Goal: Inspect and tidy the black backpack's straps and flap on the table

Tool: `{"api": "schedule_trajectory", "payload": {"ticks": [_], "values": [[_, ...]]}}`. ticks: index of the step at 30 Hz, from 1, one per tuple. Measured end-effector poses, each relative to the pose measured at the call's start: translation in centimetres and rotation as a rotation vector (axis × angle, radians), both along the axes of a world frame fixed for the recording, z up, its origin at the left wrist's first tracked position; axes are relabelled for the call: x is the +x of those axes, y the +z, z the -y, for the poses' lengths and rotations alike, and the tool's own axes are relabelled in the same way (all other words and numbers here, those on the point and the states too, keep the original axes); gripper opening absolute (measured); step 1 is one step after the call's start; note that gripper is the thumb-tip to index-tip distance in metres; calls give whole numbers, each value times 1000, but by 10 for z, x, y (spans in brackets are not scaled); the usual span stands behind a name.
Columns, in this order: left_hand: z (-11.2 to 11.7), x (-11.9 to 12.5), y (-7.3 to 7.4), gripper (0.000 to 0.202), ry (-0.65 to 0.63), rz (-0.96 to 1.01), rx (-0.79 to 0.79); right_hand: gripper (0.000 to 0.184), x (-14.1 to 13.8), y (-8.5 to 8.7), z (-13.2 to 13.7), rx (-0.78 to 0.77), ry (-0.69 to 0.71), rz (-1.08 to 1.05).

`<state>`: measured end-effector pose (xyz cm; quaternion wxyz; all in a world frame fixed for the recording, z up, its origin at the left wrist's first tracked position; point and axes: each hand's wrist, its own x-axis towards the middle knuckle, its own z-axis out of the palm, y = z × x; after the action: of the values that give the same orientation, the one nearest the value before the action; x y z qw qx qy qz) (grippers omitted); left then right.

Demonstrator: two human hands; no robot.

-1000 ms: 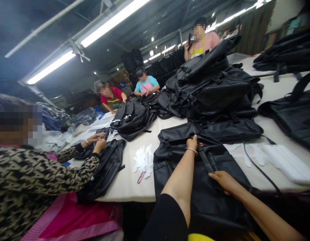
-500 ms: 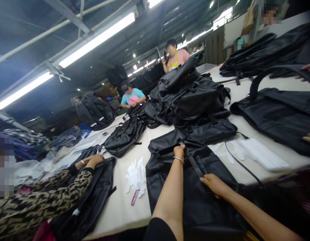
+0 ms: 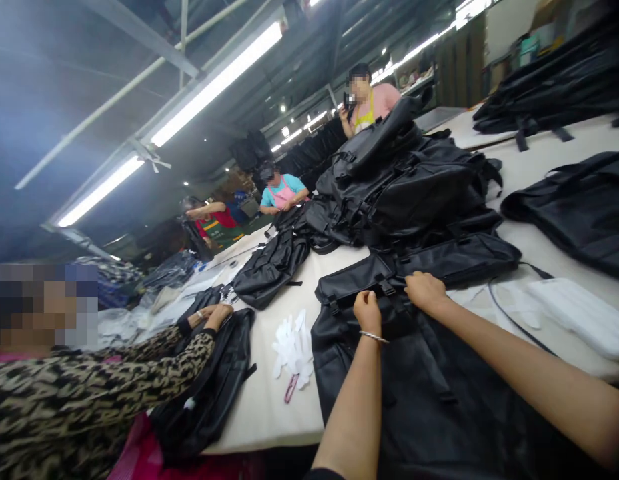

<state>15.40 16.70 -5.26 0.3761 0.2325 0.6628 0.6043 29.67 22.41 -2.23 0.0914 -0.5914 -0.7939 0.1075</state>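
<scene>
Left hand (image 3: 367, 311) and right hand (image 3: 425, 291) are both pinching closed on the far edge of the black bag (image 3: 419, 380), lying flat near me on the surface (image 3: 269, 400) (white tags (image 3: 293, 347) sitting just left). A black pile (image 3: 409, 180) is sitting farther back.

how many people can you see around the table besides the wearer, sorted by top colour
leopard print top: 1
red top: 1
blue top: 1
pink top: 1
total: 4 people
</scene>
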Motion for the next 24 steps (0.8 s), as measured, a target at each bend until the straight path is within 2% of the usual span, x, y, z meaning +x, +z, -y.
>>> {"api": "schedule_trajectory", "payload": {"ticks": [2, 4, 6, 8, 11, 15, 19, 24], "values": [[22, -34, 10, 18, 110, -401, -49, 25, -15, -13, -13, -13, 18, 7], [42, -73, 15, 26, 177, -837, -264, 29, -25, -26, -20, -20, 28, 13], [53, -108, 14, 28, 141, -1004, -483, 32, -30, -36, -25, -28, 30, 14], [53, -131, 8, 28, 50, -998, -551, 34, -32, -42, -31, -42, 24, 9], [41, -141, -6, 24, -33, -990, -528, 41, -34, -45, -40, -65, -29, -3], [25, -136, -23, 21, -23, -982, -501, 51, -38, -51, -46, -93, -130, -8], [17, -142, -32, 23, -23, -944, -496, 55, -40, -56, -52, -120, -169, 18], [8, -149, -36, 27, -2, -914, -534, 48, -42, -46, -67, -101, -154, 49]]}}
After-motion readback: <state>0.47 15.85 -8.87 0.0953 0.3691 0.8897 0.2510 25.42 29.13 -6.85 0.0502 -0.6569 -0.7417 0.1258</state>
